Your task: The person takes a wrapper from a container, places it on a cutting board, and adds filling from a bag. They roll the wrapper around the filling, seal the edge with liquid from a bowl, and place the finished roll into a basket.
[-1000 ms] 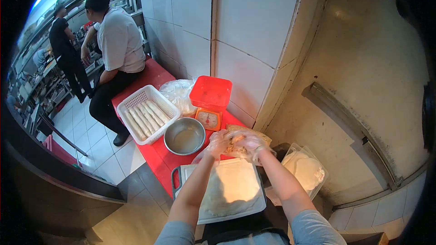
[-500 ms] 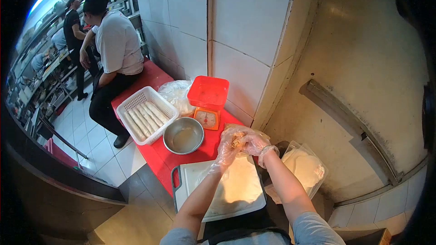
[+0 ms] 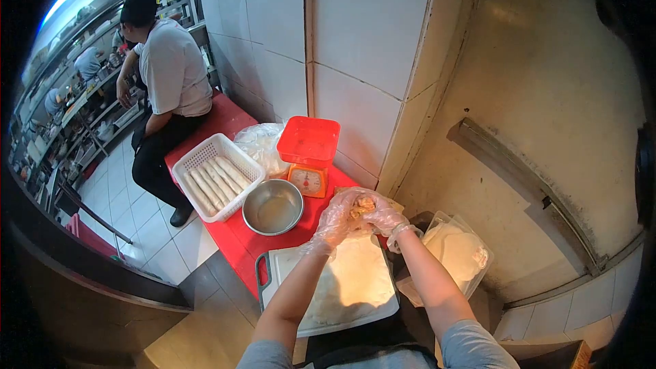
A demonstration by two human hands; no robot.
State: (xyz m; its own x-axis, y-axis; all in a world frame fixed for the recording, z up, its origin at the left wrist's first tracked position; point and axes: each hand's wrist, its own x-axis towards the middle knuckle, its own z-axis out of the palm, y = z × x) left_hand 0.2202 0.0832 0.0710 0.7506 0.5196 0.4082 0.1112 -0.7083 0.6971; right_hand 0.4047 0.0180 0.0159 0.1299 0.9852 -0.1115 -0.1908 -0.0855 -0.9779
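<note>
Both my hands wear clear plastic gloves and meet above the far edge of a white cutting board point(image 3: 280, 260). An orange-brown clump of food point(image 3: 362, 206) is held between them. My left hand point(image 3: 335, 222) has its fingers curled against the clump's left side. From the right, my right hand point(image 3: 387, 217) closes round the same clump. Under my wrists, a pale flat sheet point(image 3: 352, 280) covers much of the board. Just left of my hands stands a metal bowl point(image 3: 273, 208) with a little cloudy liquid.
A white basket point(image 3: 219, 178) of pale rolls, a plastic bag point(image 3: 263, 145) and an orange scale point(image 3: 308, 180) with a red tub point(image 3: 309, 139) stand on the red table point(image 3: 236, 242). A clear container point(image 3: 454, 253) sits right. A seated person point(image 3: 171, 75) is behind the basket.
My hands have shifted slightly, and more of the clump shows between them. The standing person at the back has moved behind the seated one, who has turned slightly. The view has shifted a little.
</note>
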